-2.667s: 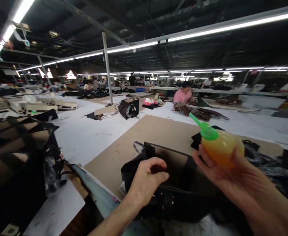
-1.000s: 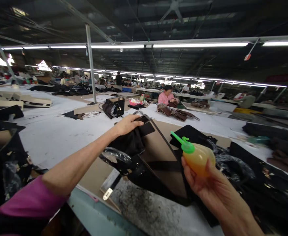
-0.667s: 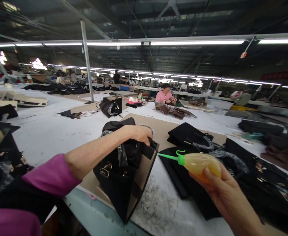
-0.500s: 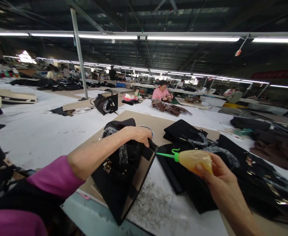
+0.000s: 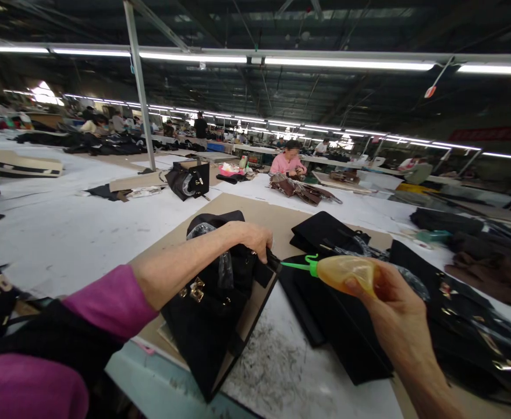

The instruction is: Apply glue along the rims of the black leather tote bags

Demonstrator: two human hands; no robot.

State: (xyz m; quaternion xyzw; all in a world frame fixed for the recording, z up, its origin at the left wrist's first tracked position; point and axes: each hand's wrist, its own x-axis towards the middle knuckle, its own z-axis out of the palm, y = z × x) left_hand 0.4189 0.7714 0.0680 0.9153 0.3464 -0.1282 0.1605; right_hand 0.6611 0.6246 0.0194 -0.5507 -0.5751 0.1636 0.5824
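Observation:
A black handbag with gold fittings and plastic-wrapped handles stands tilted in front of me, its tan inner side toward the right. My left hand reaches across the bag and grips its upper edge; some fingertips are hidden behind that edge. In my right hand is a soft squeeze bottle of yellowish liquid, held on its side. Its thin green nozzle points left, the tip at or very close to the bag's edge by my left fingers; whether it touches I cannot tell.
More black bags and flat black pieces lie to the right. Another black bag stands farther back near a metal post. Across the white table, a person in pink sits behind brown pieces.
The bottle has come slightly closer to the bag's edge, its nozzle a little higher. My left hand keeps its grip on the edge, and the view has shifted slightly.

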